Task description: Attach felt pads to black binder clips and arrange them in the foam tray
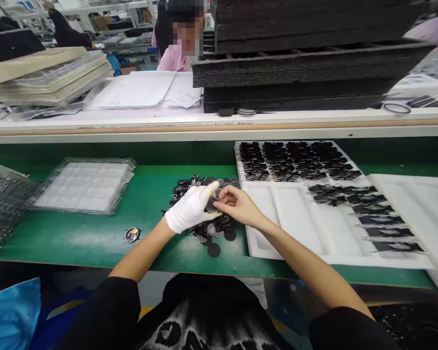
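My left hand (191, 206), in a white glove, is closed around a dark round disc (212, 204) above the middle of the green bench. The bare fingers of my right hand (241, 206) pinch at the near edge of that same disc. Under and around both hands lies a heap of black clips (178, 190) with thin metal wire handles, like binder clips. Loose dark discs (214, 250) are scattered at the heap's near side, and some greyish ones (235, 183) lie behind my fingers. My hands cover part of the heap.
White foam trays (295, 214) to the right carry rows of black clips (292, 158). A clear plastic tray (83, 187) and a small round part (132, 235) lie on the left. Black foam slabs (314, 68) are stacked on the shelf, beyond which a person in pink (173, 57) is visible.
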Available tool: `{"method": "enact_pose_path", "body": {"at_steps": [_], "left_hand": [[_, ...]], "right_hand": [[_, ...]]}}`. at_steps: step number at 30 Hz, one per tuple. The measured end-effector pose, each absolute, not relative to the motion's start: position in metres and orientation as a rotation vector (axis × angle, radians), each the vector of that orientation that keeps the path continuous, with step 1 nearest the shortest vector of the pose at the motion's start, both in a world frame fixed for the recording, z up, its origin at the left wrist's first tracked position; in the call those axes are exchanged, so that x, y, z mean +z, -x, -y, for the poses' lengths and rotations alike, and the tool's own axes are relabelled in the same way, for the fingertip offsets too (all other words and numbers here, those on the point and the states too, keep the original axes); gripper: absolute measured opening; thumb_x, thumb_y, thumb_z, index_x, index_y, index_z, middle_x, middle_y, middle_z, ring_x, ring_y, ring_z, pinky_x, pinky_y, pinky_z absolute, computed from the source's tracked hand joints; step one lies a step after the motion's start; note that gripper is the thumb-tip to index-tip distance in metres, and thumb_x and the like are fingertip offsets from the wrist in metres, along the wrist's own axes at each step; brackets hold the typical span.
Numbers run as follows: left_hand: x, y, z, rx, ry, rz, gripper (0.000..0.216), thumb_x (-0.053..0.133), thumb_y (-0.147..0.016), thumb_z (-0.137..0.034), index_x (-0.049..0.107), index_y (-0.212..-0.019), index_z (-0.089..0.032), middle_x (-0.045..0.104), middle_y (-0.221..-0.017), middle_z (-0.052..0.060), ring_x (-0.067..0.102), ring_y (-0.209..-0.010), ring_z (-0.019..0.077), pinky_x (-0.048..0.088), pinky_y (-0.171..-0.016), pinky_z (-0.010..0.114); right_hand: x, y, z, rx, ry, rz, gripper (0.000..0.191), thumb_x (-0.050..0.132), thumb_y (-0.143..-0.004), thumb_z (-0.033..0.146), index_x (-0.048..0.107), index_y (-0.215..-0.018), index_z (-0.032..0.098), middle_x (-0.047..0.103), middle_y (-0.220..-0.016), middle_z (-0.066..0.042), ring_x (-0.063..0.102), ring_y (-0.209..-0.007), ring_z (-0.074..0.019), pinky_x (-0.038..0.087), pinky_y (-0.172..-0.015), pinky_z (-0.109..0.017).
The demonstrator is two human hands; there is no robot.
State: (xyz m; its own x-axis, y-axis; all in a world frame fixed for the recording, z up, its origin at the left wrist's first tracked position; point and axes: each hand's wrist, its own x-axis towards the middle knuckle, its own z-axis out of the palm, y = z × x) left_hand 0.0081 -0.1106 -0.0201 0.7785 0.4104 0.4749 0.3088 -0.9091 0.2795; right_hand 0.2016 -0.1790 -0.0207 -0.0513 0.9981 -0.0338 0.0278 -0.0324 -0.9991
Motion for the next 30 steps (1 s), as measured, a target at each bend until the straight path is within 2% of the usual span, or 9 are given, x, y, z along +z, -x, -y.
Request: {"method": "enact_pose_path", "body": {"at_steps": [4, 6, 8, 10, 12, 17, 22, 27, 30], "left_hand": [[-0.012, -0.013, 0.105, 0.730, -2.622, -0.594, 0.092, 0.078, -0.081, -0.054, 0.034, -0.154, -0.020, 0.065, -0.122, 0.015, 0.068, -0.105, 0.0288, 0.056, -0.090, 0.045], [-0.004, -0.009, 0.098, 0.714, -2.481, -0.703, 0.073, 0.071, -0.086, -0.056, 0.048, -0.145, -0.020, 0.068, -0.116, 0.011, 0.068, -0.091, 0.0216, 0.056, -0.081, 0.037], [0.005, 0.000, 0.087, 0.737, -2.417, -0.920, 0.038, 0.053, -0.099, -0.050, 0.067, -0.117, -0.020, 0.072, -0.094, 0.006, 0.065, -0.074, 0.0157, 0.051, -0.072, 0.030], [0.013, 0.009, 0.074, 0.702, -2.463, -1.170, 0.045, 0.040, -0.104, -0.047, 0.069, -0.082, -0.020, 0.067, -0.072, 0.003, 0.060, -0.063, 0.0145, 0.042, -0.064, 0.029], [0.016, 0.015, 0.061, 0.532, -2.573, -1.300, 0.051, 0.040, -0.103, -0.050, 0.062, -0.068, -0.021, 0.061, -0.061, 0.002, 0.056, -0.058, 0.0155, 0.033, -0.058, 0.029], [0.008, -0.002, 0.052, 0.161, -2.771, -1.192, 0.051, 0.043, -0.098, -0.063, 0.062, -0.073, -0.023, 0.064, -0.067, 0.004, 0.058, -0.062, 0.0195, 0.024, -0.057, 0.030], [0.002, -0.020, 0.048, -0.088, -2.805, -1.089, 0.044, 0.048, -0.095, -0.050, 0.055, -0.063, -0.022, 0.056, -0.059, 0.003, 0.048, -0.055, 0.0181, 0.020, -0.056, 0.031], [0.011, -0.006, 0.044, 0.283, -2.633, -1.104, 0.047, 0.048, -0.097, -0.052, 0.044, -0.062, -0.021, 0.047, -0.059, -0.002, 0.040, -0.056, 0.0141, 0.025, -0.058, 0.030], [0.006, -0.007, 0.056, 0.577, -2.441, -1.128, 0.047, 0.051, -0.096, -0.051, 0.038, -0.062, -0.021, 0.040, -0.058, -0.004, 0.035, -0.057, 0.0116, 0.028, -0.059, 0.028]], "right_hand": [[-0.029, -0.204, 0.174, 1.307, 1.176, 1.118, 0.041, 0.084, -0.074, 0.048, 0.069, -0.102, 0.022, 0.070, -0.080, 0.000, 0.065, -0.070, -0.0158, 0.055, -0.069, -0.033], [-0.033, -0.207, 0.172, 1.362, 1.114, 0.972, 0.042, 0.086, -0.072, 0.047, 0.070, -0.102, 0.023, 0.073, -0.083, -0.001, 0.067, -0.072, -0.0164, 0.055, -0.069, -0.033], [-0.036, -0.211, 0.172, 1.432, 1.032, 0.801, 0.040, 0.088, -0.070, 0.046, 0.068, -0.096, 0.024, 0.073, -0.083, 0.000, 0.068, -0.072, -0.0158, 0.055, -0.066, -0.030], [-0.039, -0.216, 0.172, 1.487, 0.972, 0.681, 0.038, 0.090, -0.069, 0.043, 0.067, -0.093, 0.024, 0.073, -0.082, 0.001, 0.068, -0.072, -0.0149, 0.055, -0.065, -0.028], [-0.041, -0.221, 0.172, 1.501, 0.970, 0.627, 0.038, 0.091, -0.068, 0.041, 0.069, -0.095, 0.024, 0.073, -0.084, 0.001, 0.068, -0.072, -0.0141, 0.055, -0.066, -0.028], [-0.043, -0.226, 0.171, 1.488, 0.993, 0.577, 0.041, 0.092, -0.067, 0.041, 0.074, -0.099, 0.024, 0.075, -0.088, 0.000, 0.067, -0.073, -0.0133, 0.057, -0.068, -0.028], [-0.045, -0.226, 0.170, 1.484, 0.956, 0.580, 0.042, 0.094, -0.065, 0.041, 0.074, -0.098, 0.025, 0.074, -0.086, 0.001, 0.067, -0.072, -0.0117, 0.056, -0.067, -0.025], [-0.049, -0.229, 0.171, 1.523, 0.909, 0.656, 0.038, 0.092, -0.069, 0.041, 0.076, -0.098, 0.023, 0.074, -0.085, -0.001, 0.068, -0.075, -0.0134, 0.056, -0.066, -0.024], [-0.050, -0.227, 0.173, 1.511, 0.908, 0.825, 0.034, 0.090, -0.073, 0.039, 0.078, -0.101, 0.024, 0.075, -0.110, -0.006, 0.066, -0.074, -0.0121, 0.054, -0.063, -0.025]]}}
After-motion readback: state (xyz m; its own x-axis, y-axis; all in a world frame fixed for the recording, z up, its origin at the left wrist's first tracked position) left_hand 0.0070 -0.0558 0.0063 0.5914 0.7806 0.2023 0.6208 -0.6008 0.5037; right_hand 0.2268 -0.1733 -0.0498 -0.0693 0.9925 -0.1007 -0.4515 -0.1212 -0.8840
